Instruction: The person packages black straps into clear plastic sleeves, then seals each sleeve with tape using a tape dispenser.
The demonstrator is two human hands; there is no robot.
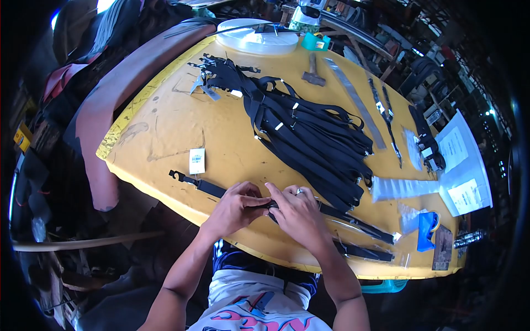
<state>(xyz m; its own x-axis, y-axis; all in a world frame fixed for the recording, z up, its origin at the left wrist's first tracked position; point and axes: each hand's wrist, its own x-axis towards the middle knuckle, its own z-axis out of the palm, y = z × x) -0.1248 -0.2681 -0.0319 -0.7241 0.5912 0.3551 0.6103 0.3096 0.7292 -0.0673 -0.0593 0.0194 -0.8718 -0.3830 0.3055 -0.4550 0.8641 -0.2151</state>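
I find the strap (211,188) in front of my body, running along the near edge of the table (182,121). Its long axis lies left to right, slanting slightly toward me on the right. The hook (175,175) is beyond my left hand (238,205), up and to its left, so that hand is nearer to it; a white tag (197,161) lies just above this end. Both hands grasp the strap: my left pinches it between thumb and fingers, and my right hand (298,214) closes on it just beside. The part between the fingertips is mostly hidden, and I cannot tell whether the length right of my hands is the same piece.

Containers: the clear box (476,165) at far right bears papers (465,196); its contents cannot be made out. The jar (305,21) at the far end shows something green
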